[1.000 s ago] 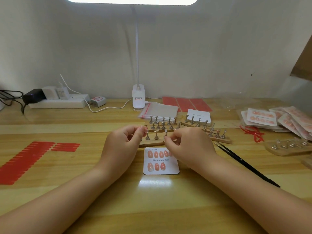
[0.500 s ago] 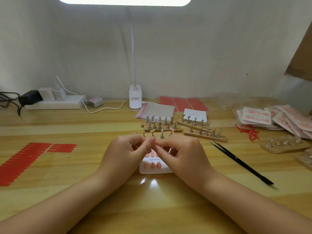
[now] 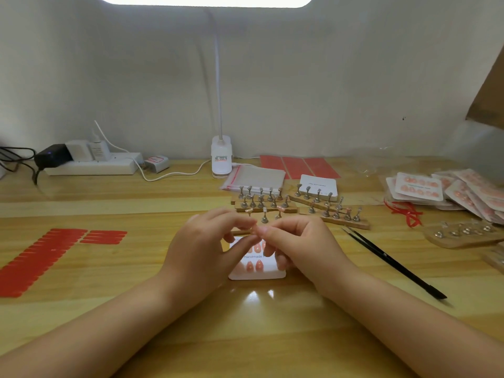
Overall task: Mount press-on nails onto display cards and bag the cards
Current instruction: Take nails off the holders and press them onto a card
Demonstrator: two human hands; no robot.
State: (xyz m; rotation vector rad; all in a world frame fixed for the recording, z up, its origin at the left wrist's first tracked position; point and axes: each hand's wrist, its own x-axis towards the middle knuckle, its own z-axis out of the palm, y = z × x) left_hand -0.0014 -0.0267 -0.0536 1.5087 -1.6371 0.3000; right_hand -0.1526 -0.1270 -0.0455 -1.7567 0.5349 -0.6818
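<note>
A white display card lies flat on the wooden desk with several pink press-on nails stuck on it, partly hidden by my fingers. Just above it my left hand and my right hand meet fingertip to fingertip, and both pinch one small pink press-on nail. Right behind my hands stands a wooden strip of metal nail holders, a few of them still carrying pink nails.
More holder strips and a stack of blank cards sit behind, with clear bags by the lamp base. Bagged cards pile at right. Black tweezers lie at right, red adhesive sheets at left.
Both hands came back from the holder strip toward me and closed together over the card, carrying a pink nail with them.
</note>
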